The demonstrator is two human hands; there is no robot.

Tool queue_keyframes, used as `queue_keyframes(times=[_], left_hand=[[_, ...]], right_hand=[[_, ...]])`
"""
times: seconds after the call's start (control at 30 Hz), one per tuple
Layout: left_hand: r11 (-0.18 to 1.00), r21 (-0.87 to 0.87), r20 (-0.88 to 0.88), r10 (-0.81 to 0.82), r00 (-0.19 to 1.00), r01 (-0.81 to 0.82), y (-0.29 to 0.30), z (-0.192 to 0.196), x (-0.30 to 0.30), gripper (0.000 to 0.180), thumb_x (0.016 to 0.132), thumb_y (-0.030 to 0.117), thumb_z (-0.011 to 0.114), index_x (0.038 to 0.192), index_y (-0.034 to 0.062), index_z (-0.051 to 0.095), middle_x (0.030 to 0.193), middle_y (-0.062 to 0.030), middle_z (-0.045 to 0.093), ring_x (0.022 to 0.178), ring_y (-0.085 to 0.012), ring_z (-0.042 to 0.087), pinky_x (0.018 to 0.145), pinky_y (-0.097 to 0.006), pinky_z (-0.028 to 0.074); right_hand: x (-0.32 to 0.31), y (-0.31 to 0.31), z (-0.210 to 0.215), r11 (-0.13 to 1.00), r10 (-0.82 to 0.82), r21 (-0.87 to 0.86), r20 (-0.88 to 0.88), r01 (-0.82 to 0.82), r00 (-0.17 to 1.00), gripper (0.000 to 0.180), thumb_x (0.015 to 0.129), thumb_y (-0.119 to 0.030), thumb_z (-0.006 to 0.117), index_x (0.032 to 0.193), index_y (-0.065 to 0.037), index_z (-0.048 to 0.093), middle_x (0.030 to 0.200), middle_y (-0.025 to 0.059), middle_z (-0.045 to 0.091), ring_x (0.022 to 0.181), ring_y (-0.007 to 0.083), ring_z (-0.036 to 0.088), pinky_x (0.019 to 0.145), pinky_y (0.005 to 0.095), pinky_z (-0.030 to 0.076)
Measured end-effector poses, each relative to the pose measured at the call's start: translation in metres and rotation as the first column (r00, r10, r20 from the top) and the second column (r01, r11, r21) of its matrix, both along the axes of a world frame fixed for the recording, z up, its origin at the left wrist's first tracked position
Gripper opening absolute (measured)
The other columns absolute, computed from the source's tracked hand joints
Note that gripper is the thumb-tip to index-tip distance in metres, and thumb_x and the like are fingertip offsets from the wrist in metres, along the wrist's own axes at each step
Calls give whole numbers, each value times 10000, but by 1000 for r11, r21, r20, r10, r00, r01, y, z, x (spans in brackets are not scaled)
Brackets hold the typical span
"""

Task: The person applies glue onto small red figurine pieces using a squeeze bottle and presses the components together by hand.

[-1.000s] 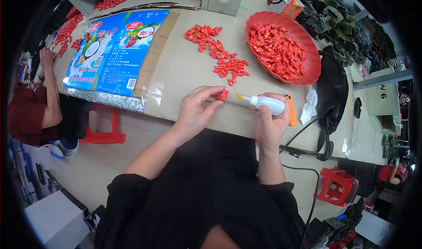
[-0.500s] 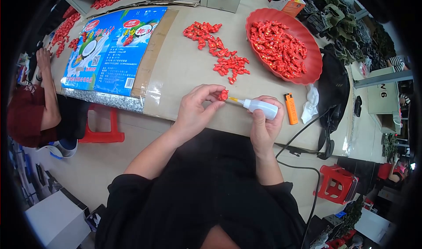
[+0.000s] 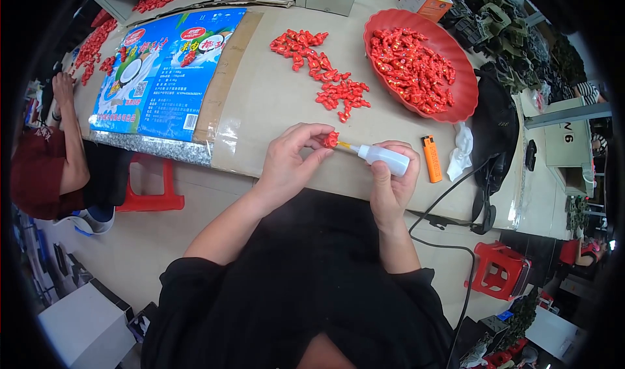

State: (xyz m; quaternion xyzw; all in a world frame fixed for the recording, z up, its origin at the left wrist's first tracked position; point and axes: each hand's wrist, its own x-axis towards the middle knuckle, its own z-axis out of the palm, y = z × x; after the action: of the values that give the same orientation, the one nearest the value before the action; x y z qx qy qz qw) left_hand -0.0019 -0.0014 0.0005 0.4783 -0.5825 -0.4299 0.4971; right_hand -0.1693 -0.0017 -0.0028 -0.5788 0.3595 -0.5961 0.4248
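Between the thumb and forefinger of my left hand is a small red figurine. My right hand grips a white squeeze bottle, its thin yellowish tip pointing left at the figurine. The tip meets or nearly meets the figurine; I cannot tell which. Beyond my hands, a loose trail of similar red figurines lies on the table. Many more fill a scalloped red bowl at the far right.
An orange lighter and a crumpled white tissue lie right of my right hand, beside a black bag. Flattened blue cardboard covers the table's left. A black cable hangs over the front edge. Another person's arm rests at far left.
The squeeze bottle has shifted very slightly left, toward the figurine. My left hand keeps the figurine in almost the same place.
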Motion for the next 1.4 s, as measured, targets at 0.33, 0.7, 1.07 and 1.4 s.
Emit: queue_keyframes(times=[0.33,0.7,1.07,1.4], left_hand=[[1000,1,20,-1,1000,1,1,3,1,273,736,-60,585,1002,-44,525,946,-79,538,789,-109,558,724,-218,454],[1000,7,17,-12,1000,12,2,2,2,277,747,-58,573,1019,-40,528,954,-76,534,806,-107,553,736,-214,450],[1000,-10,54,-15,998,16,1,4,1,277,740,-64,573,1013,-33,535,956,-79,533,793,-109,557,732,-211,446],[999,-34,48,33,998,-31,2,2,1,281,726,-65,594,998,-34,531,929,-71,527,769,-98,549,717,-208,444]], right_hand=[[0,0,-1,1000,-1,4,7,1,1000,264,829,-132,545,994,-20,372,960,113,448,789,145,485,704,260,429],[0,-1,2,987,-10,158,181,-19,983,241,824,-117,545,997,-23,406,925,99,489,741,134,496,676,248,424],[0,0,7,977,32,205,168,-67,985,256,826,-124,552,991,-16,389,920,75,482,779,113,487,691,232,420],[1,0,0,998,-46,36,50,44,998,238,822,-114,549,984,-21,400,927,94,473,744,126,489,667,238,418]])
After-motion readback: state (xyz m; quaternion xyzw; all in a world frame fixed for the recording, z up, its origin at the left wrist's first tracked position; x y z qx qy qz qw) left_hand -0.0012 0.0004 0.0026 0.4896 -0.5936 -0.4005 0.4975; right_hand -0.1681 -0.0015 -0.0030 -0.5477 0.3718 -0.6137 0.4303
